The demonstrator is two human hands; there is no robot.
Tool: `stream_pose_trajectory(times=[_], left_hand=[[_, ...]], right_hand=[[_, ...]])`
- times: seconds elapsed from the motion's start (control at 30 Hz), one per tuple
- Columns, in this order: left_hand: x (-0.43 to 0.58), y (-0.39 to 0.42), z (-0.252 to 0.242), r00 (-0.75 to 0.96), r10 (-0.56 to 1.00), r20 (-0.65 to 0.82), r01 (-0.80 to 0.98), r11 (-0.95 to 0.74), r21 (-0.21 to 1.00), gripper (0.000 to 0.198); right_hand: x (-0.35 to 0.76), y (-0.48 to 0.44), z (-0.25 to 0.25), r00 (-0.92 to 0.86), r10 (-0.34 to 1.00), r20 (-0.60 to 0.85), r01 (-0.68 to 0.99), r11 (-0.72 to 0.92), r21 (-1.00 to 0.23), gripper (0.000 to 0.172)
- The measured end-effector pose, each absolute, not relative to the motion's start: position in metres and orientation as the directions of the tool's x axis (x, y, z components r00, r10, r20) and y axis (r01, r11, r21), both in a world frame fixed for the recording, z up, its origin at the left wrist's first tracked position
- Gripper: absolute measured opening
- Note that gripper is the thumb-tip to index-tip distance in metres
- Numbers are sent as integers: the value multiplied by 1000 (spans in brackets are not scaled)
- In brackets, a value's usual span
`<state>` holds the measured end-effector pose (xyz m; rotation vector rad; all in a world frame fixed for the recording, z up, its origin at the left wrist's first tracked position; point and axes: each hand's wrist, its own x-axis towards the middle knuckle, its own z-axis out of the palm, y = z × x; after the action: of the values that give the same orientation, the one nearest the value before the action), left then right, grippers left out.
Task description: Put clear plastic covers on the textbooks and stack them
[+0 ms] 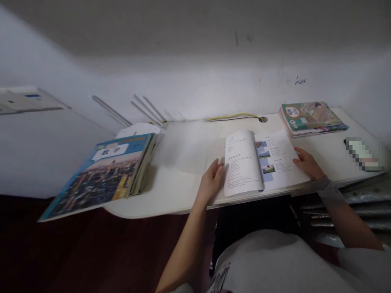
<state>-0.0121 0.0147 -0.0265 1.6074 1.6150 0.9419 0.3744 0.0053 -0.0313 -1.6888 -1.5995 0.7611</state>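
An open book (259, 165) lies on the white desk (183, 162) in front of me, with text and small coloured pictures on its right page. My left hand (211, 180) rests at the book's left edge, fingers stretched along a raised page. My right hand (307, 162) lies flat on the right page's outer edge, fingers apart.
A stack of books with a blue city-photo cover (104, 175) overhangs the desk's left front edge. Another stack with a green cover (310, 118) sits at the back right. A yellow cable (235, 117) runs along the wall. A pixelated object (365, 152) lies at far right.
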Motion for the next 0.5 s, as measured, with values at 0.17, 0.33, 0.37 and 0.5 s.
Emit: stream_pose_trajectory(times=[0.17, 0.33, 0.37, 0.5], left_hand=[[15, 18, -6, 52, 995, -87, 79, 83, 993, 68], [63, 24, 14, 221, 955, -199, -371, 271, 888, 49], [73, 25, 15, 256, 944, -210, -383, 299, 874, 39], [111, 29, 12, 280, 933, -225, -395, 325, 859, 37]], right_hand=[[358, -8, -9, 18, 926, 377, 887, 159, -434, 60], [317, -25, 17, -156, 886, 438, 810, 368, -457, 58], [311, -26, 20, -166, 881, 443, 792, 387, -472, 58], [301, -28, 29, -165, 879, 447, 753, 405, -518, 58]])
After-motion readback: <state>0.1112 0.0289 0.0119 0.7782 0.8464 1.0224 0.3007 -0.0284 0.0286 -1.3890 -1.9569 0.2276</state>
